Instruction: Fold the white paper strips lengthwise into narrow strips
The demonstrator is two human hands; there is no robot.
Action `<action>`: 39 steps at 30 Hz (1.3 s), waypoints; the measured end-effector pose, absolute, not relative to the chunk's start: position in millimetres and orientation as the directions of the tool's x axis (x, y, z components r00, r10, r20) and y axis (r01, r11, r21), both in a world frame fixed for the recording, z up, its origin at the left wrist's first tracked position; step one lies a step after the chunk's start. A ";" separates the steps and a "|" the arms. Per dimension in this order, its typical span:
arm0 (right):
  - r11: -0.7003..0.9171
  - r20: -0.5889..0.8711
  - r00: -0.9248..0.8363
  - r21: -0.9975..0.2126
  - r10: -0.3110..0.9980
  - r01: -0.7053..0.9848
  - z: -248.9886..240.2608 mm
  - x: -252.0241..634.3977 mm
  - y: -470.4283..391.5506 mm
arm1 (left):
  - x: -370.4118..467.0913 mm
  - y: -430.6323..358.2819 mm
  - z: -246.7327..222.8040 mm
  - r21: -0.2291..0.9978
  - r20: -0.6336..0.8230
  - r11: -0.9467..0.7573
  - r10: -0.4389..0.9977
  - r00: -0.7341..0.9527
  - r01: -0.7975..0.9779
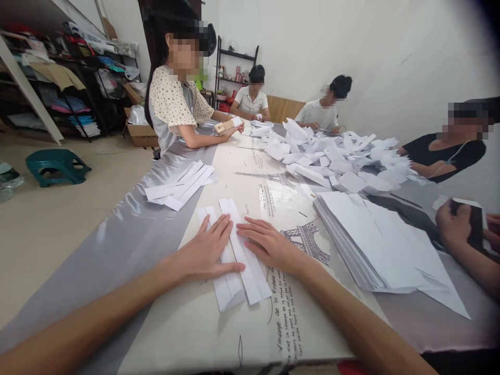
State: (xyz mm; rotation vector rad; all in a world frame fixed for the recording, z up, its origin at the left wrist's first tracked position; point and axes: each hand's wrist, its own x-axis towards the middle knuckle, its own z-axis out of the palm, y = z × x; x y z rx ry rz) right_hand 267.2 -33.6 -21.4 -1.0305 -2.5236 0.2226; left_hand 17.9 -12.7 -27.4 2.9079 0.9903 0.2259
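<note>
Two long folded strips of white paper lie side by side on the printed tablecloth, close in front of me. My left hand (213,247) rests flat on the left paper strip (228,294), fingers stretched out and the thumb reaching toward the other strip. Along the right paper strip (250,271) lies my right hand (267,242), its fingertips touching the paper and its fingers extended. Lengthwise creases show on both strips. The left strip is partly covered by my left hand.
A small pile of folded papers (182,185) lies ahead on the left. To the right stands a thick stack of white sheets (375,242), with a large heap of folded paper (332,153) beyond. Several people sit or stand around the table. A green stool (57,161) is on the floor.
</note>
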 end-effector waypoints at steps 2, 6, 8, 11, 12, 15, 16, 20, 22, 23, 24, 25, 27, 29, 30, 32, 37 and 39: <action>0.726 0.306 -0.659 -0.274 0.687 0.630 -20.0 264.3 -35.2 | 18.4 -12.0 -25.9 0.096 0.135 -0.791 0.612 0.780 0.604; 0.749 0.322 -0.676 -0.276 0.662 0.602 -17.1 258.0 -37.7 | 20.2 -8.2 -21.8 0.102 0.196 -0.778 0.627 0.754 0.620; 0.751 0.331 -0.674 -0.281 0.660 0.597 -16.2 255.9 -37.2 | 21.8 -4.9 -19.8 0.113 0.226 -0.762 0.644 0.730 0.637; 0.762 0.338 -0.683 -0.283 0.647 0.582 -15.1 254.7 -34.9 | 24.5 1.2 -18.9 0.116 0.247 -0.750 0.657 0.713 0.651; 0.765 0.340 -0.685 -0.288 0.644 0.576 -14.7 254.6 -34.2 | 25.2 3.4 -19.3 0.112 0.250 -0.748 0.658 0.710 0.654; 0.765 0.344 -0.683 -0.311 0.644 0.564 -13.0 254.5 -33.3 | 25.2 10.6 -22.1 0.097 0.246 -0.738 0.668 0.702 0.668; 0.763 0.344 -0.681 -0.318 0.646 0.563 -12.4 254.5 -33.5 | 24.6 13.3 -23.3 0.093 0.241 -0.730 0.676 0.696 0.677; 0.755 0.330 -0.680 -0.324 0.655 0.570 -11.8 255.1 -34.2 | 22.1 23.7 -26.6 0.086 0.222 -0.709 0.698 0.680 0.700; 0.755 0.328 -0.680 -0.325 0.655 0.570 -13.1 255.6 -33.5 | 22.0 27.3 -26.8 0.083 0.219 -0.706 0.701 0.679 0.703; 0.756 0.334 -0.678 -0.325 0.654 0.569 -13.8 255.9 -32.9 | 22.3 28.6 -26.6 0.081 0.217 -0.705 0.702 0.678 0.704; 0.756 0.338 -0.677 -0.326 0.654 0.568 -14.5 256.2 -32.2 | 22.7 29.5 -26.2 0.077 0.216 -0.704 0.703 0.678 0.706; 0.757 0.342 -0.676 -0.328 0.653 0.565 -14.9 256.6 -31.4 | 23.1 30.1 -25.8 0.072 0.213 -0.704 0.703 0.679 0.706; 0.760 0.343 -0.679 -0.348 0.649 0.550 -14.6 257.8 -30.4 | 23.5 30.9 -24.5 0.064 0.205 -0.705 0.702 0.682 0.707; 0.759 0.326 -0.691 -0.378 0.645 0.531 -12.5 260.4 -30.3 | 23.0 31.5 -22.6 0.065 0.195 -0.707 0.701 0.686 0.704; 0.758 0.315 -0.697 -0.389 0.644 0.524 -10.7 262.2 -30.8 | 22.5 31.8 -21.4 0.071 0.185 -0.709 0.700 0.689 0.701; 0.758 0.291 -0.712 -0.399 0.639 0.516 -6.0 266.6 -32.9 | 21.3 32.5 -19.1 0.088 0.168 -0.718 0.694 0.700 0.690; 0.735 0.211 -0.739 -0.450 0.640 0.507 9.7 273.5 -42.8 | 19.9 34.4 -18.0 0.121 0.165 -0.720 0.694 0.701 0.684; 0.732 0.196 -0.753 -0.477 0.628 0.486 15.0 274.2 -46.9 | 20.1 34.7 -19.5 0.126 0.168 -0.712 0.701 0.693 0.691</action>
